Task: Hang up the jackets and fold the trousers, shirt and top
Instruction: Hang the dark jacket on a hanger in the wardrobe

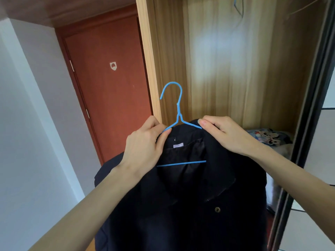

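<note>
Both hands hold one dark jacket point(190, 205) up before an open wardrobe point(226, 69). The left hand point(145, 147) closes its grip on the jacket's shoulder at about 9 o'clock from the collar, thumb pressed against the blue hanger point(178, 113) where its wire arm slopes down. The right hand point(226, 134) pinches the opposite shoulder at 2 o'clock, fingertips touching the hanger's other arm. The jacket sits threaded on the hanger, with the lower bar showing across the open neck and one button point(217, 209) visible below the lapel.

The hanger's hook rises at 12 o'clock between the two hands, its open end curling toward 9 o'clock; the hanger's long axis runs left to right. A rail is not clearly in view, though a second blue hanger point(237, 6) hangs near the wardrobe's top at 1 o'clock, suggesting the hook must travel upward and slightly rightward. Both hands look about equally near the hook.

Counted: one jacket, two hangers, one brown door point(108, 87) at 10 o'clock, one patterned cushion point(268, 137) low in the wardrobe.
</note>
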Demonstrator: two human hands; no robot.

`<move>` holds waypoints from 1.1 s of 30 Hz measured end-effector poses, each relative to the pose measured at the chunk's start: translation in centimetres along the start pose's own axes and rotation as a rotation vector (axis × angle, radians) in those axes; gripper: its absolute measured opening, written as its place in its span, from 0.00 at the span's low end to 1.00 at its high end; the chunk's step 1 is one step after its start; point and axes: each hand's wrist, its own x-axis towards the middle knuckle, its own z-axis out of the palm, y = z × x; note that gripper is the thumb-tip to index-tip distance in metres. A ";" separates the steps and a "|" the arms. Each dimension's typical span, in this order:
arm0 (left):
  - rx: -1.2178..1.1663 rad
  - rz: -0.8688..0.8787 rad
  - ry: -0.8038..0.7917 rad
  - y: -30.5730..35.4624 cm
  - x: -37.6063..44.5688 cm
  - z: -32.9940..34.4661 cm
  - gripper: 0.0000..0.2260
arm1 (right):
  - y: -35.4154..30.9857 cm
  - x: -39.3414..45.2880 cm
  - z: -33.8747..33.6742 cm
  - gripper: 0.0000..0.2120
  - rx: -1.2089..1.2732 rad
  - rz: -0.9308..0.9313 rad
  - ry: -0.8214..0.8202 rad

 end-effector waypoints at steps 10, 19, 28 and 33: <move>-0.183 -0.053 0.002 1.1 1.7 2.4 0.13 | 3.8 -2.9 -3.2 0.20 -0.285 -0.013 0.010; -0.254 0.062 0.046 3.9 5.5 5.9 0.11 | 6.3 -4.2 -6.7 0.19 -0.214 -0.017 0.059; -0.265 0.087 0.094 7.7 13.3 9.3 0.10 | 8.0 -2.7 -13.6 0.23 -0.393 -0.023 0.145; -0.298 0.046 0.094 8.3 18.6 10.6 0.10 | 7.5 -0.6 -16.9 0.08 -0.335 0.054 0.227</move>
